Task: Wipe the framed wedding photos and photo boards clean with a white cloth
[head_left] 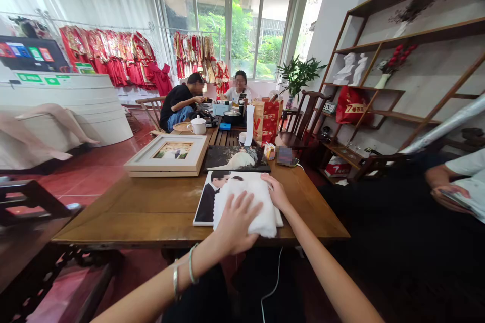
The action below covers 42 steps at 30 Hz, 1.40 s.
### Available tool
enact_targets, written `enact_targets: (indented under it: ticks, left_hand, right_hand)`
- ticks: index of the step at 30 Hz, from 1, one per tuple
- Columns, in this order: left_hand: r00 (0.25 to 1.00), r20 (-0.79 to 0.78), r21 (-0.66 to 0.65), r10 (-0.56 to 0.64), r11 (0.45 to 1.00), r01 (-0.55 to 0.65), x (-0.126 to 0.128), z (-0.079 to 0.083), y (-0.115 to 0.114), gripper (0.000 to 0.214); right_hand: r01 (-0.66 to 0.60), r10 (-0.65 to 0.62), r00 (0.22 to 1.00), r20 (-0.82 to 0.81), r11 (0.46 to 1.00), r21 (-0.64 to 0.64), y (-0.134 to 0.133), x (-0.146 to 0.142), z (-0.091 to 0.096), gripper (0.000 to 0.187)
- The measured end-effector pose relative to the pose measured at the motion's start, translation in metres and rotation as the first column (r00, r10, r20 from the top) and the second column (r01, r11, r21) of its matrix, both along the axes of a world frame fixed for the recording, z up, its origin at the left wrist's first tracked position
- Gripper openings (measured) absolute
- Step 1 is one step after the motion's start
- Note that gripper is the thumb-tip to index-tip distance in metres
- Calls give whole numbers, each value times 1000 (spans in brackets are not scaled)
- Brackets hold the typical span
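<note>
A white fluffy cloth (pixel 261 207) lies spread over the right part of a photo panel (pixel 206 202), which is flat near the table's front edge. My left hand (pixel 237 222) rests on the cloth with its fingers spread, two bracelets on the wrist. At the panel's upper right corner is my right hand (pixel 277 192), its fingers stretched over the edge of the cloth and panel. The cloth hides much of the printed picture. Just behind lies a second, dark photo panel (pixel 261 157) showing a white dress.
The wooden table (pixel 144 207) bears a framed photo (pixel 197 161) at left, a white teapot (pixel 197 125), a red paper bag (pixel 268 121), a small box (pixel 270 150) and a phone-like device (pixel 286 156). Two people sit at the far end; another person's hands (pixel 450 197) show at right.
</note>
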State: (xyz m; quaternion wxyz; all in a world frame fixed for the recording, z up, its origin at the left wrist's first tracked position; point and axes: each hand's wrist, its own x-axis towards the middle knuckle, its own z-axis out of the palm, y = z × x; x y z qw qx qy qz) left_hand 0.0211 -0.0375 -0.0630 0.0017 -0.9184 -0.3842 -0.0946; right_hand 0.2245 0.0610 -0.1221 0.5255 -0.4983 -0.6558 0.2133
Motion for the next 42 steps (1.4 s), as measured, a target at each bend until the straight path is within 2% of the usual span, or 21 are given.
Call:
enact_targets:
  ticks: [5, 8, 12, 14, 17, 21, 26, 29, 31, 33, 38, 42]
  left_hand:
    - [995, -56, 42, 84, 996, -82, 10, 9, 56, 65]
    - [994, -79, 82, 75, 994, -68, 15, 14, 91, 60]
    - [996, -73, 97, 44, 995, -37, 16, 17, 115, 54]
    - [996, -67, 104, 51, 994, -44, 15, 15, 114, 54]
    - [995, -57, 111, 86, 991, -79, 14, 10, 96, 57]
    - [990, -46, 86, 130, 988, -126, 8, 4, 54, 63]
    - [995, -25, 35, 97, 995, -96, -9, -3, -3, 72]
    - [997, -22, 5, 68, 998, -68, -18, -3, -20, 75]
    - [998, -17, -14, 57, 998, -57, -23, 0, -19, 74]
    - [998, -19, -29, 63, 998, -64, -24, 5, -8, 71]
    - [991, -66, -12, 112, 994, -113, -25, 13, 48, 66]
    - [991, -65, 38, 120, 992, -118, -23, 12, 92, 63]
  right_hand:
    - [-13, 13, 1000, 1, 1000, -13, 0, -1, 2, 38]
    - [-5, 5, 1000, 2, 1000, -15, 0, -1, 1, 41]
    - [35, -35, 999, -2, 999, -23, 1, -1, 0, 41]
    - [36, -36, 999, 1, 999, -18, 1, 0, 0, 40]
    - [18, -18, 1000, 10, 1000, 5, 1, -1, 1, 38]
    - [17, -18, 999, 30, 1000, 21, 0, -1, 1, 34]
    - [43, -43, 999, 28, 999, 7, 0, -1, 0, 30]
    - [37, -37, 999, 26, 999, 7, -1, -1, 0, 31]
    - [37, -38, 999, 32, 999, 7, 0, -1, 0, 30]
    - [42, -42, 998, 36, 999, 5, 0, -1, 0, 30]
    - [48, -48, 998, 34, 999, 2, 0, -1, 0, 29]
    - [35, -35, 999, 22, 999, -3, 0, -1, 0, 29]
